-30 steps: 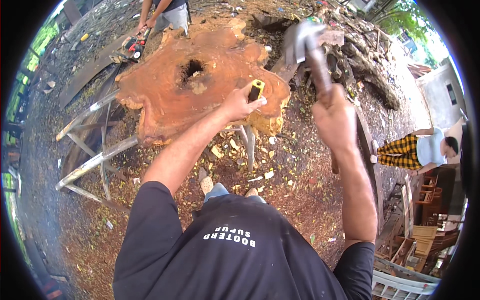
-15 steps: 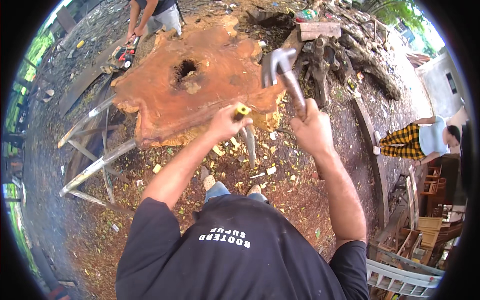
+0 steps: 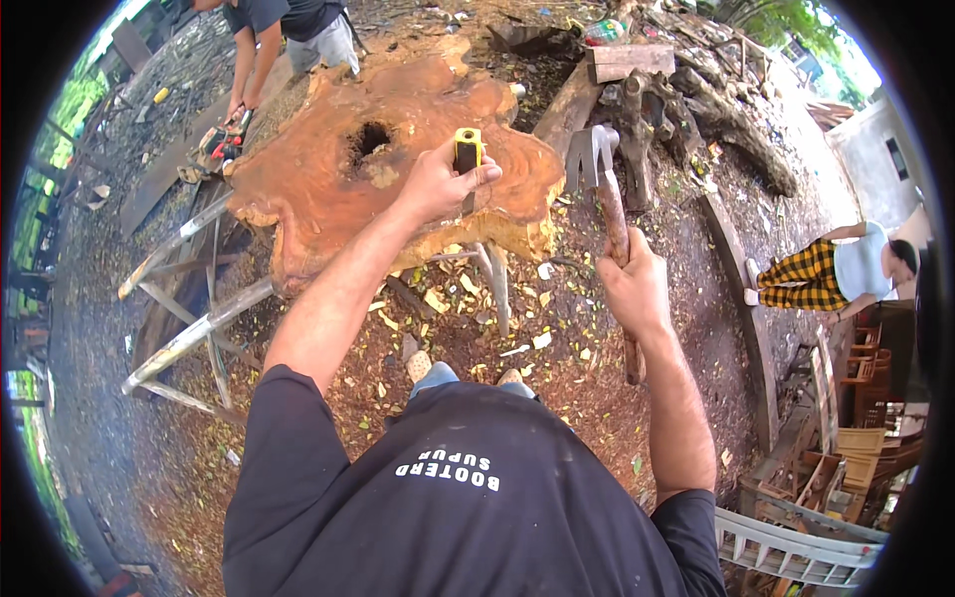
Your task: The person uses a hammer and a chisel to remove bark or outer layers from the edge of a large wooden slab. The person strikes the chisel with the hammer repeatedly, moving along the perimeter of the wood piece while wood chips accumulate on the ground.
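Observation:
A large reddish wood slab (image 3: 319,204) with a rough edge and a dark hole rests on a pole frame (image 3: 199,333). My left hand (image 3: 434,181) is closed around a chisel with a yellow-and-black handle (image 3: 468,151), held upright at the slab's near right edge. Its blade shows partly below my fingers, against the rough edge. My right hand (image 3: 634,287) grips a claw hammer (image 3: 615,214) by its brown handle. The hammer's head is raised right of the slab, apart from the chisel.
A co-worker (image 3: 259,30) bends over an orange-and-black power tool (image 3: 224,139) at upper left. Gnarled roots (image 3: 741,149) and planks (image 3: 632,63) lie upper right. A person in plaid trousers (image 3: 796,274) stands right, near stacked furniture (image 3: 860,438) and a long beam (image 3: 738,289).
The hammer has come down from its high, blurred swing and moved left, then slightly right. My left hand with the chisel has shifted left and upward along the slab. The co-worker leans further left.

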Demonstrator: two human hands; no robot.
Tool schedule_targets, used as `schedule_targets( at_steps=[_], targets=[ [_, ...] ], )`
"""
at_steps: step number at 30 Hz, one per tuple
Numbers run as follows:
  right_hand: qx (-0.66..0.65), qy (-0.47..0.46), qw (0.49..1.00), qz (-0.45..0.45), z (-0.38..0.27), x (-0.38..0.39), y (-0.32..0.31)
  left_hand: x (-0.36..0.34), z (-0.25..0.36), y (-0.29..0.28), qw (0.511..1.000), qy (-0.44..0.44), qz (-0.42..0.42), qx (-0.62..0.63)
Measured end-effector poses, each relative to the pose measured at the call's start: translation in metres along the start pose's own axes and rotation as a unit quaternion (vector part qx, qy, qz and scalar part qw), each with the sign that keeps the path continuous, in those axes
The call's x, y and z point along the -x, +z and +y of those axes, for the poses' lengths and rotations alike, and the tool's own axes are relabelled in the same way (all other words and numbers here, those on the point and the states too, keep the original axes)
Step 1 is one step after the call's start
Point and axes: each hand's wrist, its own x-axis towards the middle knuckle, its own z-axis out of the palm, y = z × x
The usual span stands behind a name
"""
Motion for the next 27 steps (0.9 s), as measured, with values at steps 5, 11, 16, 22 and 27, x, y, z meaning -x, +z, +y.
schedule_targets(
  at_steps=[5, 11, 16, 22, 27],
  targets=[
    [-0.005, -0.003, 1.0, 0.008, -0.003, 0.004, 0.0, 0.004, 0.009, 0.001, 1.0, -0.003, 0.012, -0.017],
    [0.003, 0.005, 1.0, -0.009, -0.007, 0.006, -0.001, 0.005, 0.006, 0.002, 0.999, -0.001, 0.02, -0.029],
    [0.012, -0.018, 1.0, -0.014, -0.017, 0.001, -0.006, 0.008, 0.012, 0.007, 0.999, -0.004, 0.007, -0.053],
    [-0.026, -0.117, 0.988, 0.096, -0.087, -0.02, -0.04, 0.01, -0.003, 0.012, 0.996, 0.04, 0.037, -0.077],
    [0.002, -0.254, 0.96, 0.119, -0.079, -0.039, 0.0, 0.01, 0.013, 0.01, 0.996, 0.019, 0.015, -0.09]
  ],
)
